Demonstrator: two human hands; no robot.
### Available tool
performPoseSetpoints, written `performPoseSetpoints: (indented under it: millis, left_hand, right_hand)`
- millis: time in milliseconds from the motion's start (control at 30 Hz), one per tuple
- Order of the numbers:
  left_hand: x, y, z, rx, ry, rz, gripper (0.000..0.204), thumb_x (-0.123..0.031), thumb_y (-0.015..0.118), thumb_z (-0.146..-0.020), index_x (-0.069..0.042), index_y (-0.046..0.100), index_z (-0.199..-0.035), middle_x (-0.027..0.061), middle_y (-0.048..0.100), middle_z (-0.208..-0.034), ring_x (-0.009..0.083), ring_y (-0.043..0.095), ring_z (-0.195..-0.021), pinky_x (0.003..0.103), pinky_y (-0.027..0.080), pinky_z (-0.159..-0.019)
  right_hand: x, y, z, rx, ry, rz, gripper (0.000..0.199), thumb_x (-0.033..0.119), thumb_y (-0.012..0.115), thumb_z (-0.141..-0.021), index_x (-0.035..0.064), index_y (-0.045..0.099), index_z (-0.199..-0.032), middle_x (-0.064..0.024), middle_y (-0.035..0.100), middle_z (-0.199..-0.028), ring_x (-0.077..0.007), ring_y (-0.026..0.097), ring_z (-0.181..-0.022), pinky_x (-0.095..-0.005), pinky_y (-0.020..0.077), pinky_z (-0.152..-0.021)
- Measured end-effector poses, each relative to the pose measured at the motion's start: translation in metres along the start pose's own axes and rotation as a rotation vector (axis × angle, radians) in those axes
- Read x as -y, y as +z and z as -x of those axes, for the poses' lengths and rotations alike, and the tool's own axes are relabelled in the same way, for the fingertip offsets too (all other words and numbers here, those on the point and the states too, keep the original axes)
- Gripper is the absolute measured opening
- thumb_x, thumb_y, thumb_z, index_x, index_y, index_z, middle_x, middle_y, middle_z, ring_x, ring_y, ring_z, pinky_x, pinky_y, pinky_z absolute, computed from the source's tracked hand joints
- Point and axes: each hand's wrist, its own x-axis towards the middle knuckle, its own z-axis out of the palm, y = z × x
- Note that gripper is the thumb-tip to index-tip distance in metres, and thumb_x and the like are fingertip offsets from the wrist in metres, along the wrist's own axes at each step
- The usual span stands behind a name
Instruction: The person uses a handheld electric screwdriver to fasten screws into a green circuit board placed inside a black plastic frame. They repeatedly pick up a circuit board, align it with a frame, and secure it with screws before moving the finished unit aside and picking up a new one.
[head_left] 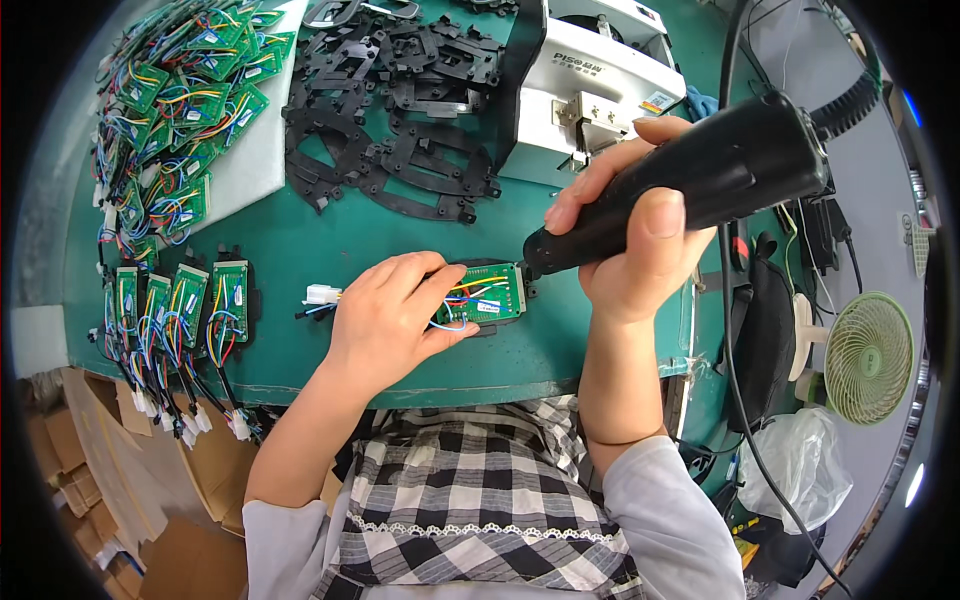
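A green board [482, 294] with coloured wires is lying on the green mat [300, 240], near its front edge. The left hand [392, 312] is pressing down on the board's left end, fingers curled over it and pinning it flat. A white plug [322, 294] on the board's wires is sticking out just left of that hand. The right hand [632, 232] is gripping a black driver [690, 185] in a closed fist, thumb along the side; the driver is slanting down to the left and its tip is meeting the board's right edge.

Left of the board, four finished boards [180, 305] are standing in a row on black frames, their wires and white plugs trailing over the mat's front edge. Behind the board, a heap of black frames [400, 150] is spreading across the mat. Left of that heap, a pile of loose boards [175, 110] is lying on a white sheet [255, 150]. Right of the heap, behind the driver, a white machine [590, 75] is sitting with a small multicoloured sticker on its right corner.

Right of the board, past the mat's edge, a pale green fan [868, 357] is facing up, and a clear bag [800, 460] is lying nearer than it. Brown cartons [110, 470] are stacked on the floor below the mat's left front.
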Motion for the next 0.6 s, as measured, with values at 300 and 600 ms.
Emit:
performPoseSetpoints:
  millis: [300,600]
  left_hand:
    - [-0.002,0.001,0.000,0.015,-0.032,0.013,0.054,-0.028,0.080,-0.061,-0.003,0.062,-0.105,0.0072,0.057,-0.100,0.0254,0.059,-0.091,0.037,0.048,-0.078]
    - [0.001,0.001,-0.001,0.040,-0.048,0.078,0.056,-0.024,0.082,-0.058,-0.004,0.063,-0.107,0.0085,0.058,-0.101,0.0277,0.058,-0.090,0.039,0.047,-0.077]
  right_hand:
    - [-0.009,0.009,0.008,0.093,0.025,0.017,0.070,0.054,0.069,-0.078,-0.0051,0.044,-0.107,-0.0119,0.056,-0.063,-0.0155,0.055,-0.044,-0.0248,0.0445,-0.040]
    - [-0.009,-0.001,0.001,0.110,0.051,0.006,0.070,0.056,0.059,-0.084,-0.0063,0.041,-0.110,-0.0129,0.055,-0.062,-0.0174,0.053,-0.044,-0.0277,0.0457,-0.041]
